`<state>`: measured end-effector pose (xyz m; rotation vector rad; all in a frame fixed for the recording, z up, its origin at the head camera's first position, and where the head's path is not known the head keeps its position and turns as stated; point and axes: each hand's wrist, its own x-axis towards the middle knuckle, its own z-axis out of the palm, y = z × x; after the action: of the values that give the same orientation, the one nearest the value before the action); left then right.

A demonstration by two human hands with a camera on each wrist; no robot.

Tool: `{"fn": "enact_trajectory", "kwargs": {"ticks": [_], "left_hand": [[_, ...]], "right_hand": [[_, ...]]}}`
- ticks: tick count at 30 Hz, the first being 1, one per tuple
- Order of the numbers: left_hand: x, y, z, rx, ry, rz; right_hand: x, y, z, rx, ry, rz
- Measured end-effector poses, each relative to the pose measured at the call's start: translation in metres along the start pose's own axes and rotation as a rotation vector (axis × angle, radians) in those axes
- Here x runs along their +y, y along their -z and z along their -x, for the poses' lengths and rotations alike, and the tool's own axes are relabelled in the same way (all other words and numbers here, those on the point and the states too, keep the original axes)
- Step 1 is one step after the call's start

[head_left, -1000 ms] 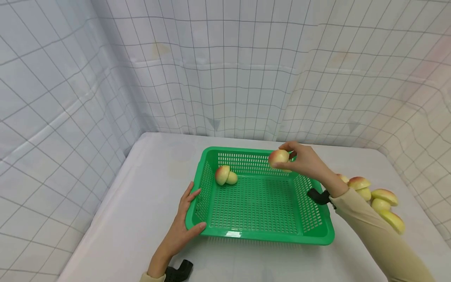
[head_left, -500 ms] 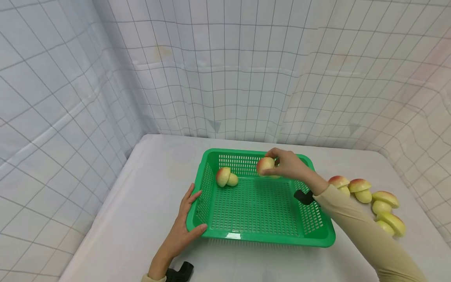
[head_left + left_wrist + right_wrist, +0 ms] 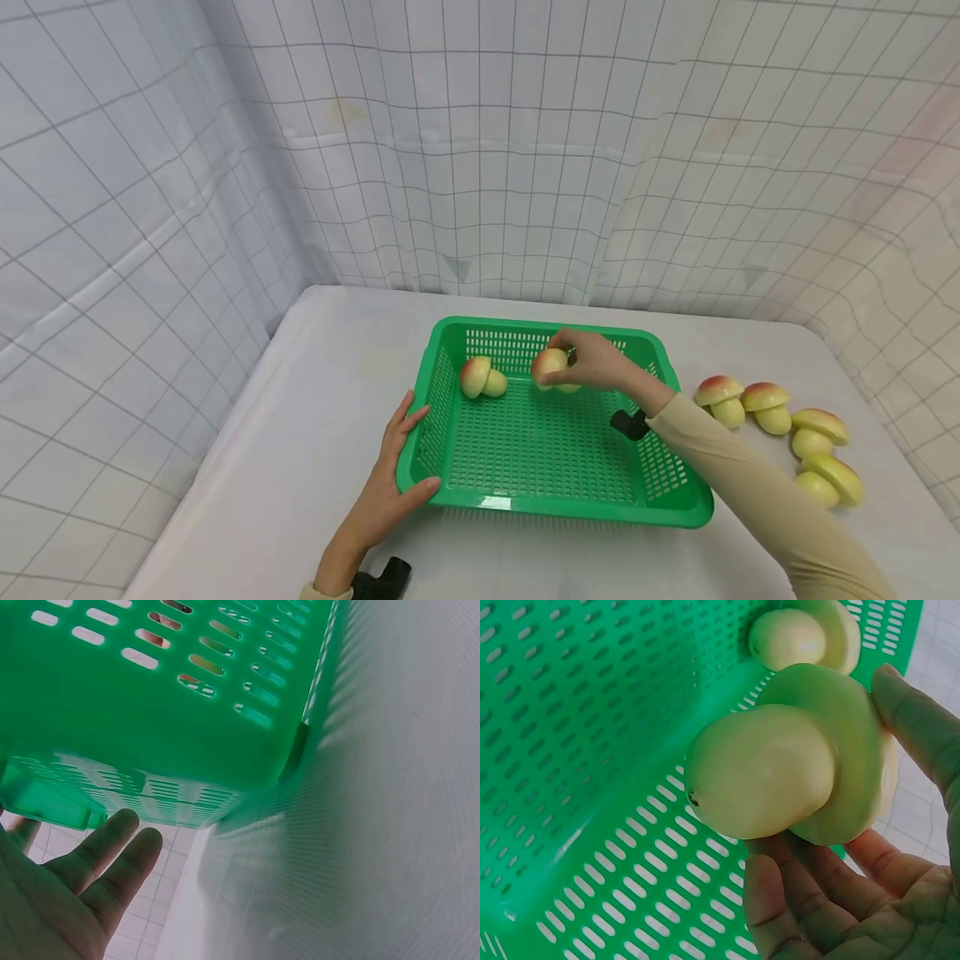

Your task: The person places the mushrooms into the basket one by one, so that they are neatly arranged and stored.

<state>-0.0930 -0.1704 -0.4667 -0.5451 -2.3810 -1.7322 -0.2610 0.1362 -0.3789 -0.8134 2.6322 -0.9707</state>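
My right hand (image 3: 600,365) holds a mushroom (image 3: 551,368), apparently artificial, with a red-and-yellow cap and a pale rounded stem, over the back of the green plastic basket (image 3: 570,505). In the right wrist view, thumb and fingers grip the cap of this mushroom (image 3: 761,772) from both sides, stem toward the camera. Another mushroom (image 3: 476,378) lies in the basket's back left corner. At the front left corner, my left hand (image 3: 378,500) rests against the basket with straight, spread fingers, its thumb on the front rim. Seen from the left wrist, the fingers (image 3: 124,877) lie outside the slotted wall.
Several more mushrooms (image 3: 767,407) lie in a curved row on the white table (image 3: 247,467), right of the basket. White grid-patterned curtains (image 3: 525,167) stand behind the table and at both sides.
My right hand has carried the mushroom left and lower, from near the basket's back right toward its middle. The left hand keeps its place at the corner.
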Motion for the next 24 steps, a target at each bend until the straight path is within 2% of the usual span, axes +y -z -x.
{"fn": "enact_trajectory", "kwargs": {"ticks": [10,24], "left_hand": [[0.002,0.001,0.0,-0.001,0.008,0.008],[-0.001,0.001,0.001,-0.005,-0.005,0.003]], "right_hand": [[0.005,-0.012,-0.004,-0.032,0.021,0.081],[0.006,-0.021,-0.009,-0.063,0.0,0.097]]}}
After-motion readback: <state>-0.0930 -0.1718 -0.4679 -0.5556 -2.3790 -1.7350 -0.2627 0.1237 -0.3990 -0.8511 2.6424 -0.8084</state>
